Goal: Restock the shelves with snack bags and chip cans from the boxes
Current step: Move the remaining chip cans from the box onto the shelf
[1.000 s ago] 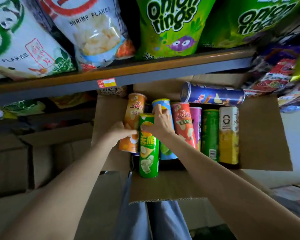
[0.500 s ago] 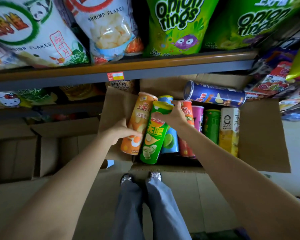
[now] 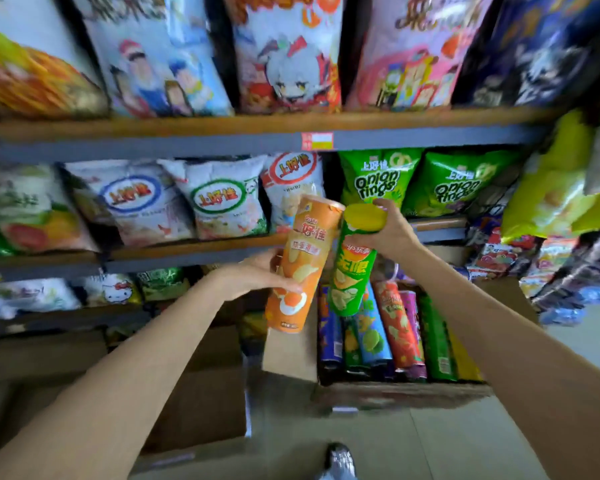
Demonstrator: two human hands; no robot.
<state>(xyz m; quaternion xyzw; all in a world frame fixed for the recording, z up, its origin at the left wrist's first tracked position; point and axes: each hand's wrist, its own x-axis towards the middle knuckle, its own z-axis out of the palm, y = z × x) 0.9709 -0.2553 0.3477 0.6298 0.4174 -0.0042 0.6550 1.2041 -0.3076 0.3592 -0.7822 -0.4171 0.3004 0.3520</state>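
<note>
My left hand (image 3: 253, 275) is curled round the lower half of an orange chip can (image 3: 303, 263), thumb across the front and fingers behind it. My right hand (image 3: 383, 230) grips a green chip can (image 3: 352, 268) near its top, fingers wrapped just under the yellow lid. Both cans are in the air above the open cardboard box (image 3: 399, 393), close side by side, and their upper ends look to touch or nearly touch.

Below them the box holds more cans (image 3: 395, 327) lying in a row, purple, blue, red and green, packed against each other. A second cardboard box (image 3: 201, 403) sits on the floor to the left. Behind the raised cans is the shelf (image 3: 187, 252) with shrimp-flake bags (image 3: 219, 199) and green onion ring bags (image 3: 378, 178); a higher shelf carries tall cartoon-printed bags (image 3: 284, 57). More bags hang at the right. One shoe (image 3: 340, 460) shows at the bottom edge.

The orange can stands on its long axis, tilted with its top leaning right. The green can is nearly upright, lid upward, its top leaning slightly right as well.
</note>
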